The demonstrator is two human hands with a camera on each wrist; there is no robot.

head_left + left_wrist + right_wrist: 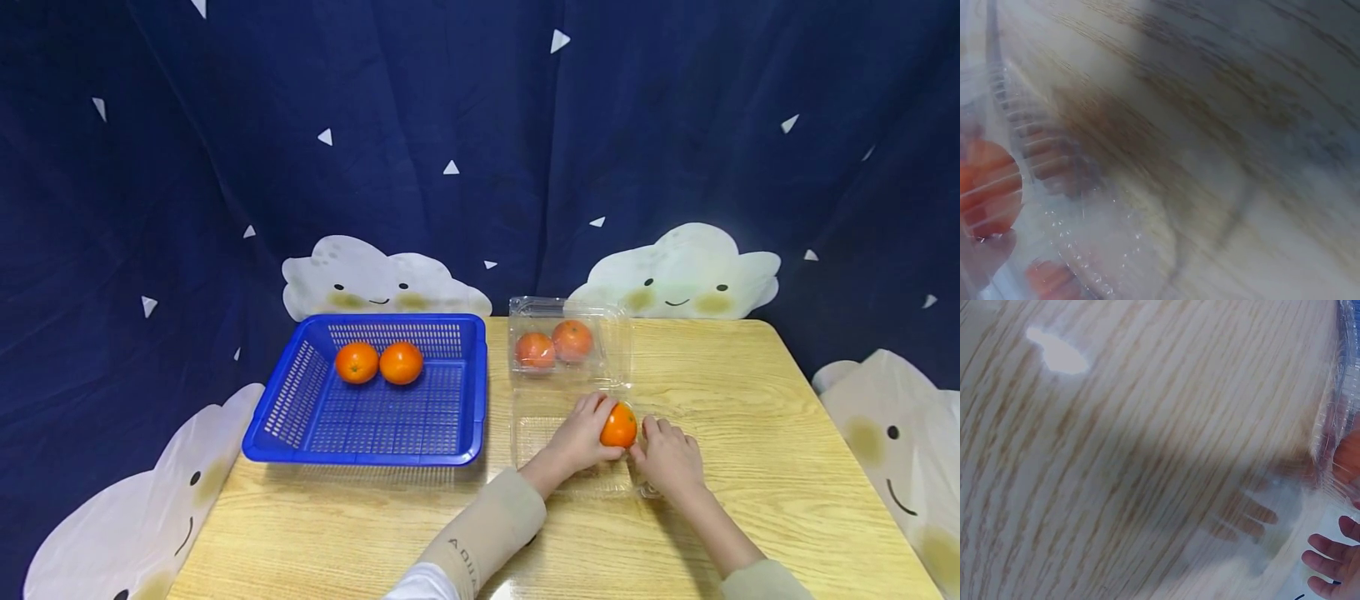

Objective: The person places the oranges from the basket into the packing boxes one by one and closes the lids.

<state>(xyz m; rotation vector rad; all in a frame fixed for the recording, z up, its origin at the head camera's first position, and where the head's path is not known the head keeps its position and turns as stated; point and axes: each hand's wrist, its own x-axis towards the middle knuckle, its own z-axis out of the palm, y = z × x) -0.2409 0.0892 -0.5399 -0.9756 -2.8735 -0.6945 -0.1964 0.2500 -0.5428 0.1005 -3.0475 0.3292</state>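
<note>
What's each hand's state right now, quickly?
Left hand: closed, holding an orange.
Right hand: open, beside that orange.

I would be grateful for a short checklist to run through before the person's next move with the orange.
1. Left hand gripping the orange: ok, fingers and thumb are around its left side.
2. Near half of the clear container uncovered: ok, no lid lies over it.
3. Orange resting on the plastic: cannot tell, its underside is hidden.
4. Right hand clear of the orange: cannot tell, its thumb is right beside it.
5. Far pair of oranges inside the container: cannot tell, they show through clear plastic.
6. Blue basket out of the way: ok, it stands apart on the left, holding two oranges.
</note>
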